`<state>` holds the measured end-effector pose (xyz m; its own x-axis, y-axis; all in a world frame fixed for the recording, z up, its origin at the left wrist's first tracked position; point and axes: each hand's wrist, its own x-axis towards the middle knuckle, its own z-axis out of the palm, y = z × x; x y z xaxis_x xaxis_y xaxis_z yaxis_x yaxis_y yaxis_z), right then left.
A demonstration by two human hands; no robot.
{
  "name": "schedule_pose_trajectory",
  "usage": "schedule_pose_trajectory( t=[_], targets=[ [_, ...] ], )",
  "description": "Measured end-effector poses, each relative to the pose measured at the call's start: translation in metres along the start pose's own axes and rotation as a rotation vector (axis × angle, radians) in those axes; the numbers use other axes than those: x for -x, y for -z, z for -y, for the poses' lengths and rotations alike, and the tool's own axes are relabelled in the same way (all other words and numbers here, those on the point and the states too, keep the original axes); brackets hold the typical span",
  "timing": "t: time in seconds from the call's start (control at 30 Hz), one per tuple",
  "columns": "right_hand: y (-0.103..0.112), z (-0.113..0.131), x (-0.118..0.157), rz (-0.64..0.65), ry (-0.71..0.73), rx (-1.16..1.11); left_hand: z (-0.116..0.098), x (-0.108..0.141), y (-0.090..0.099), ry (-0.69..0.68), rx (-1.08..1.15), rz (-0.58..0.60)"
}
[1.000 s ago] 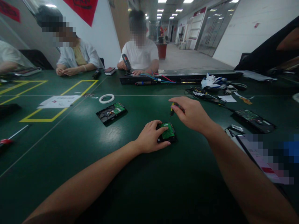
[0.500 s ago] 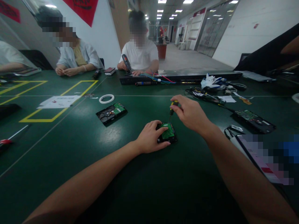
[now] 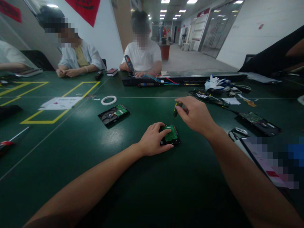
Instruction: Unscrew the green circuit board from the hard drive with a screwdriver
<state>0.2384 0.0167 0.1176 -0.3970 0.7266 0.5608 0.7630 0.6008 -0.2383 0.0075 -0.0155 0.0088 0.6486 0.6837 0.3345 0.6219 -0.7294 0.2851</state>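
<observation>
A hard drive (image 3: 175, 136) lies on the green table with its green circuit board facing up. My left hand (image 3: 154, 138) grips it from the left, thumb along the near edge and fingers over the board. In my right hand (image 3: 196, 114) is a small yellow-and-black screwdriver (image 3: 177, 109), pinched at the handle. Its shaft points down to the board's far edge, with the handle leaning a little to the right. Whether the tip sits in a screw is too small to tell.
Left of my hands lie another hard drive (image 3: 114, 115) and a white tape roll (image 3: 108, 100). A third drive (image 3: 258, 123), cables and white gloves (image 3: 216, 83) are on the right. At far left is a red-handled screwdriver (image 3: 6, 144). Across the table a person (image 3: 143, 55) holds a power tool.
My right hand and the screwdriver handle have shifted slightly to the right. The left hand and the hard drive stay in place.
</observation>
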Motion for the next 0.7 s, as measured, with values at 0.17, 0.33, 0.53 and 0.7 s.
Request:
schedule_pose_trajectory(
  t=[0.17,0.33,0.53,0.7],
  targets=[
    [0.0006,-0.0003,0.0002,0.018,0.000,0.016,-0.0009,-0.0002,0.0011,0.005,-0.003,0.007],
    [0.0010,-0.0004,0.0003,0.014,0.034,0.001,-0.0011,-0.0003,0.0014,0.001,-0.005,0.009],
    [0.0025,0.0002,-0.0002,0.016,-0.003,0.031,-0.0013,0.0004,0.0017,0.004,-0.014,0.010],
    [0.0025,-0.0001,-0.0005,0.012,-0.007,0.041,-0.0004,0.0005,0.0008,-0.001,-0.013,0.009]
  ],
)
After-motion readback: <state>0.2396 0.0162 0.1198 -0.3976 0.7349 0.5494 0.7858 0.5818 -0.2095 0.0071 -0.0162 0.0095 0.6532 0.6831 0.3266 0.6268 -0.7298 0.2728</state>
